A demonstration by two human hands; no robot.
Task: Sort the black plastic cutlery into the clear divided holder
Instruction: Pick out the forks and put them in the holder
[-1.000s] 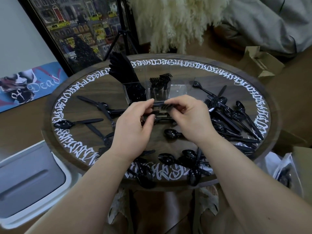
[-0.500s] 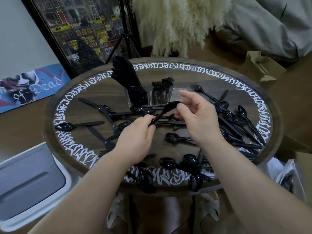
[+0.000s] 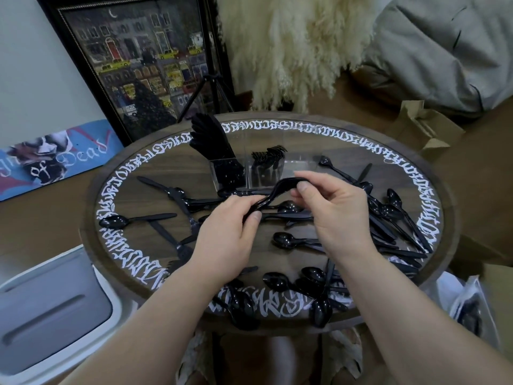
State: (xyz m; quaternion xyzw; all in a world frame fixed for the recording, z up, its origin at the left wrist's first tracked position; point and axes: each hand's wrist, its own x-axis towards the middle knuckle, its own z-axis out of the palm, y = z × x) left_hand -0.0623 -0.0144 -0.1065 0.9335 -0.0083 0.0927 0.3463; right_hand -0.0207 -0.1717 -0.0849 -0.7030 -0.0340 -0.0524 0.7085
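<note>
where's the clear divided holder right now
In the head view the clear divided holder stands on the table's far side, just beyond both hands, left of centre.
</note>
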